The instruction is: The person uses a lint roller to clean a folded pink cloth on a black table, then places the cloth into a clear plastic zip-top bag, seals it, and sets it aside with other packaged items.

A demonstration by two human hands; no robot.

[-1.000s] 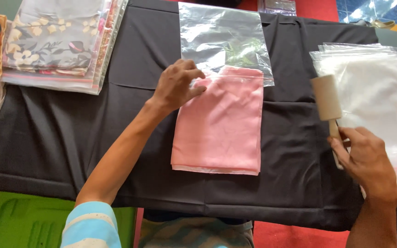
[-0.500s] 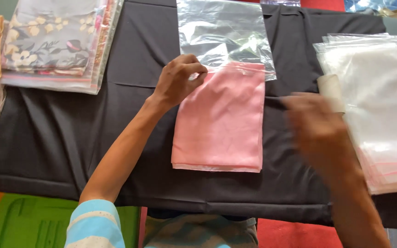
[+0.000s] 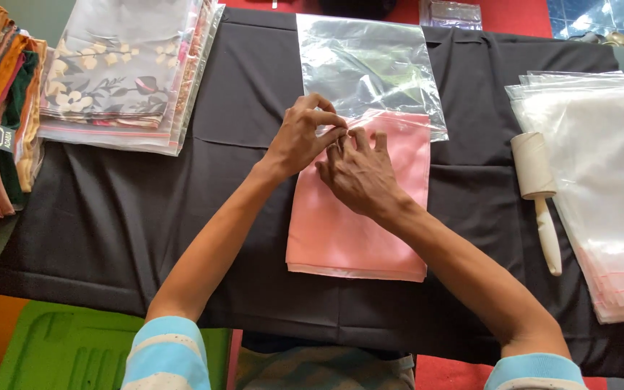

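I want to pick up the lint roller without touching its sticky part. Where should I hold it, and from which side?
Hold the lint roller by its slim handle, which points toward the person, away from the thick paper roll. It lies flat on the black cloth beside the stack of clear bags, so probably come from above, on the side away from the bags, fingers across the handle.

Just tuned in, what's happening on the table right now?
A person stands at a table covered in black cloth. Both hands, left hand and right hand, meet at the top edge of a folded pink fabric, right where a clear plastic bag overlaps it. A lint roller lies to the right beside a stack of empty bags; bagged fabrics sit top left.
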